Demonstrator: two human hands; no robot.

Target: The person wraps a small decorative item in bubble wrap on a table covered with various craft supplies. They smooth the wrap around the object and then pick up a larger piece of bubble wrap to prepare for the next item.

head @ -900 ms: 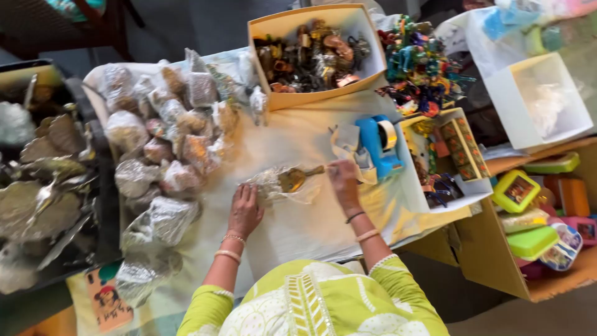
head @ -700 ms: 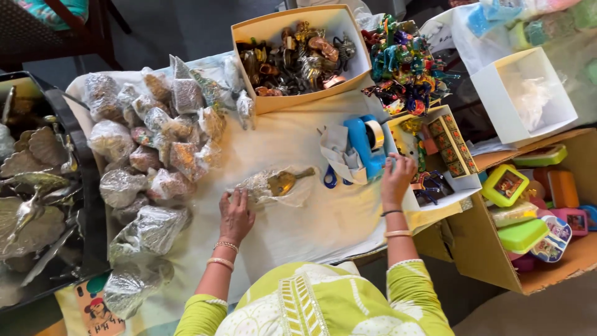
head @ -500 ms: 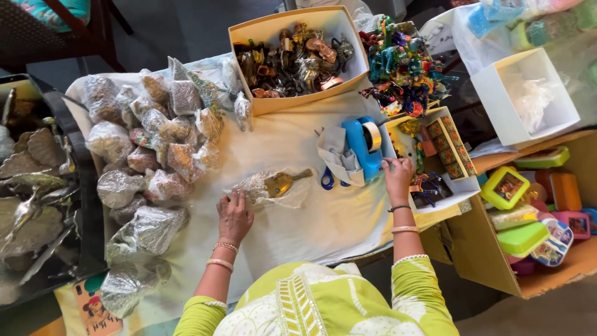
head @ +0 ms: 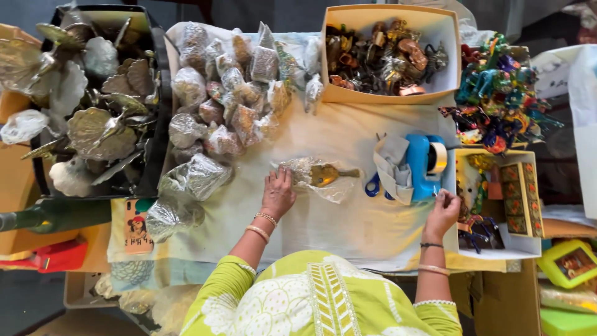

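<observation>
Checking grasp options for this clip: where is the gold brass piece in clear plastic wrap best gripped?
Grip the gold brass piece by its narrow handle end, coming from the right: that end juts clear of the wrap, while the left hand pins the other side.

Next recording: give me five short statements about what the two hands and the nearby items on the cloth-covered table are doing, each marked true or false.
1. The left hand rests on a gold metal piece in clear plastic wrap. True.
2. The right hand grips the blue-handled scissors. False: it is beside the blue tape dispenser, apart from the scissors.
3. The blue tape dispenser lies right of the wrapped piece. True.
4. The cream cardboard box is empty. False: it holds metal figurines.
5. Both wrists wear bangles. True.
</observation>
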